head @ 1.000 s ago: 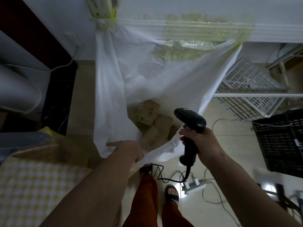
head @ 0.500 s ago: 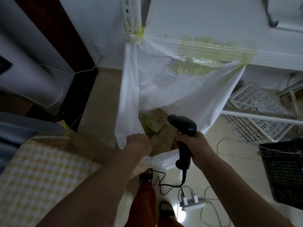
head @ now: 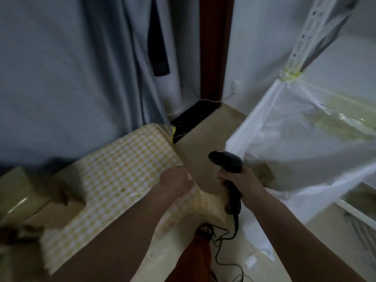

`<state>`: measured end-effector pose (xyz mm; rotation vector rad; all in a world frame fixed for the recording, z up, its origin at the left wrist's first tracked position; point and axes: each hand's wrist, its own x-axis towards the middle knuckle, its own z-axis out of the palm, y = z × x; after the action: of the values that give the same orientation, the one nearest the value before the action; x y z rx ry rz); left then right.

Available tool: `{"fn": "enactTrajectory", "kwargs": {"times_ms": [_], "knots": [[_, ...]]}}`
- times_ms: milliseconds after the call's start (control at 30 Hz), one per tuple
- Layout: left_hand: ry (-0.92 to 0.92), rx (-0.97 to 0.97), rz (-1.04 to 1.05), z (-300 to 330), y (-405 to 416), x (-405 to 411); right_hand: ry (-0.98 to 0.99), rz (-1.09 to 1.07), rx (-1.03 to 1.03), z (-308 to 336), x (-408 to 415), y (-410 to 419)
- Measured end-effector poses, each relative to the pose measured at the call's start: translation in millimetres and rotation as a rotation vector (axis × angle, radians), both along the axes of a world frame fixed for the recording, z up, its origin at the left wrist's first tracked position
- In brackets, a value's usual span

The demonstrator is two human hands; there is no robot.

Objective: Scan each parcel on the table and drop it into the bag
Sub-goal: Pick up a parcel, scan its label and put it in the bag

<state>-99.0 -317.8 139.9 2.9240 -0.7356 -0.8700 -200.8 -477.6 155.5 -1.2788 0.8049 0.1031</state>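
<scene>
Right hand (head: 242, 180) gripping a black corded scanner (head: 227, 163) by its handle, left hand (head: 176, 182) over the edge of the yellow-checked tabletop (head: 122, 171), fingers blurred, grip impossible to tell, white bag (head: 305, 143) hanging open at 3 o'clock, brown parcels (head: 263, 171) inside, cardboard boxes (head: 18, 192) at 9 o'clock

Left hand (head: 176, 183) near centre, forearm reaching in from lower left, fingers loosely curled and blurred, grip unclear, right hand (head: 239, 180) just to its right, fingers wrapped round a black handle, forearm from lower right
</scene>
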Motion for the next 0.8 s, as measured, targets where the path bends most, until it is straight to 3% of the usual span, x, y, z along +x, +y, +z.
{"fn": "enactTrajectory", "kwargs": {"times_ms": [133,233,400,800], "knots": [[-0.001,-0.080,0.250,13.5,86.0,-19.9,-0.030,0.205,-0.005,15.9,12.3,61.9],[0.035,-0.252,0.443,23.9,141.1,-41.7,-0.051,0.393,-0.045,24.7,18.9,106.9],[-0.016,-0.444,0.705,28.9,230.0,-83.5,-0.054,0.517,-0.051,32.0,25.0,188.8],[-0.132,-0.464,1.099,22.3,464.5,-171.0,-0.033,0.850,-0.067,40.2,15.4,409.9]]}}
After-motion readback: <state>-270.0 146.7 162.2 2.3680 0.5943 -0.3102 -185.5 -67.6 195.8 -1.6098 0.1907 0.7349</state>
